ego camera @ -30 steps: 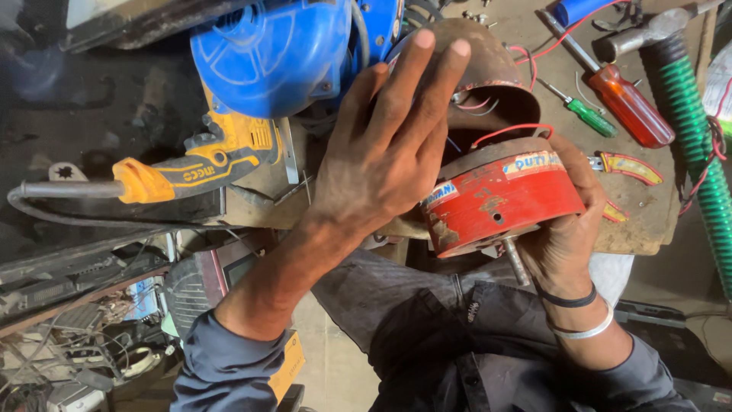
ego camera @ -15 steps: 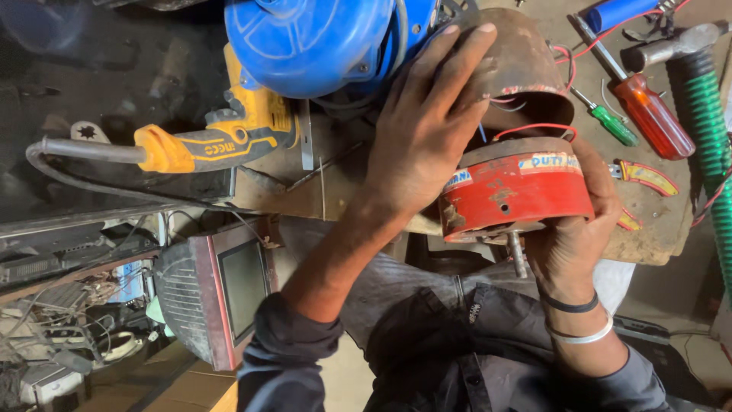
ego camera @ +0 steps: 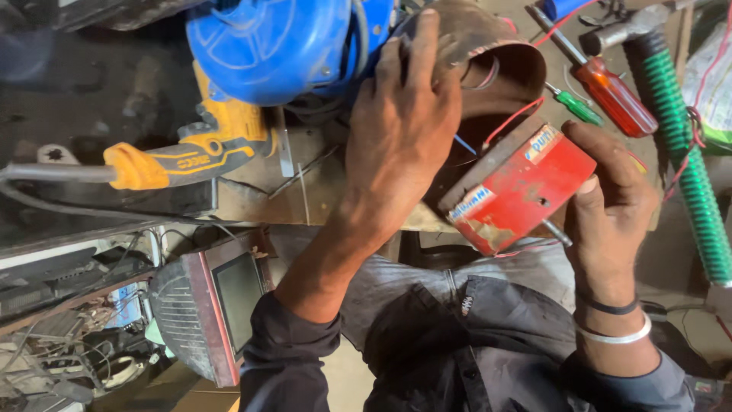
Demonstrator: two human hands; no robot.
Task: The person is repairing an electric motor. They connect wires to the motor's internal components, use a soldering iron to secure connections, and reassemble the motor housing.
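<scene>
At centre of the cluttered workbench (ego camera: 252, 194), left hand (ego camera: 404, 130) lies flat w/ fingers spread over a brown rounded metal housing (ego camera: 496, 65), not gripping. Right hand (ego camera: 610, 191) grasps a red motor can (ego camera: 518, 187), tilted, touching the housing; red wire (ego camera: 507, 122) runs betw. them. Blue fan cover (ego camera: 267, 46) just left. Red-handled screwdriver (ego camera: 610, 91), small green screwdriver (ego camera: 576, 107) and green corrugated hose (ego camera: 690, 168) lie to the right.
</scene>
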